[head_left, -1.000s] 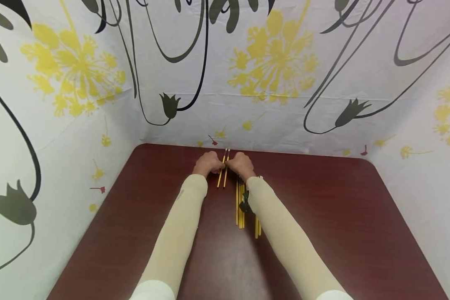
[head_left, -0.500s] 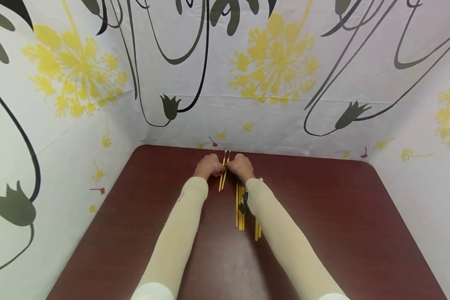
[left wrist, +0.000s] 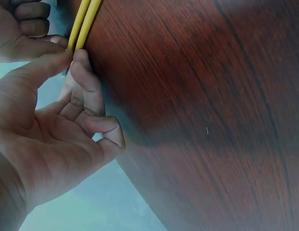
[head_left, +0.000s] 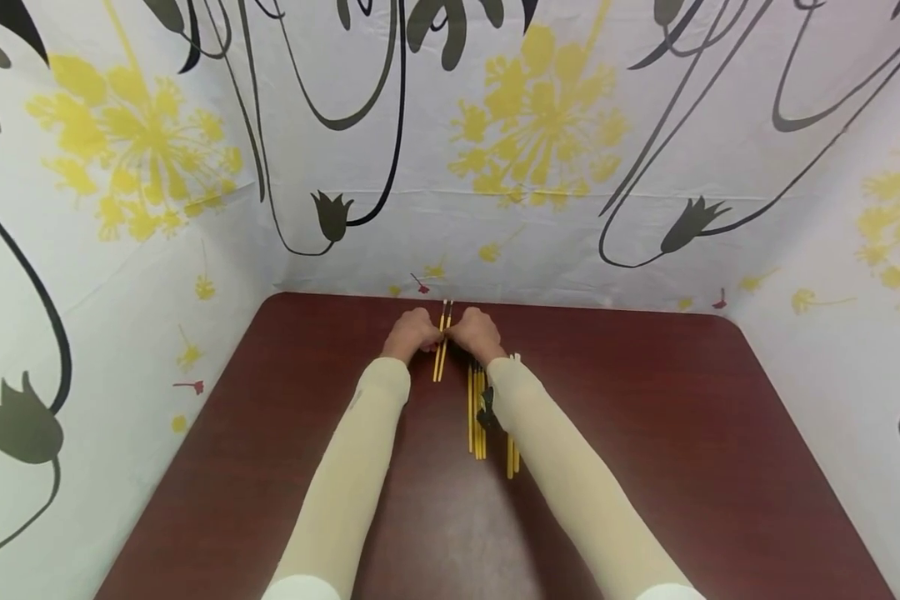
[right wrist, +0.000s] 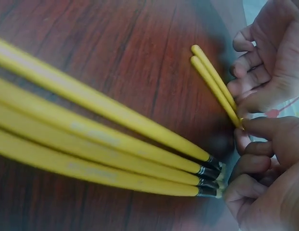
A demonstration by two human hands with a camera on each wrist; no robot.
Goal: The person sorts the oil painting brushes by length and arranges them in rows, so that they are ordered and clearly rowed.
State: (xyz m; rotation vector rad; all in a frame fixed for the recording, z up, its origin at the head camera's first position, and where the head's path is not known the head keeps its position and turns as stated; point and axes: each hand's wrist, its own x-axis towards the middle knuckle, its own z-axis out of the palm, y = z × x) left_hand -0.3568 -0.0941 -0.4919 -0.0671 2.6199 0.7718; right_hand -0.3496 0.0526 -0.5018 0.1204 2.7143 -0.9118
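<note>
Two slim paintbrushes (head_left: 438,364) with yellow handles lie side by side near the far edge of the table, their pale tips away from me. From the left, my left hand (head_left: 414,333) pinches them between thumb and index finger. My right hand (head_left: 476,333) pinches at the same spot from the right, fingertips meeting the left hand's. In the left wrist view, the two handles (left wrist: 84,24) run up from the pinching fingertips. In the right wrist view, the rounded handle ends (right wrist: 207,72) point away from both hands. The brush heads are hidden there.
Several more yellow paintbrushes (head_left: 476,417) lie in a row beneath my right wrist, with black ferrules and pale bristles (right wrist: 219,185). Further yellow handles (head_left: 512,457) show beside my right forearm. The dark red wooden table (head_left: 645,417) meets a flower-patterned white cloth wall (head_left: 390,267) behind and at both sides.
The two paintbrushes have come closer together; their handle ends were spread apart and now lie nearly touching. Both hands stay at the far edge, and the head view has shifted slightly.
</note>
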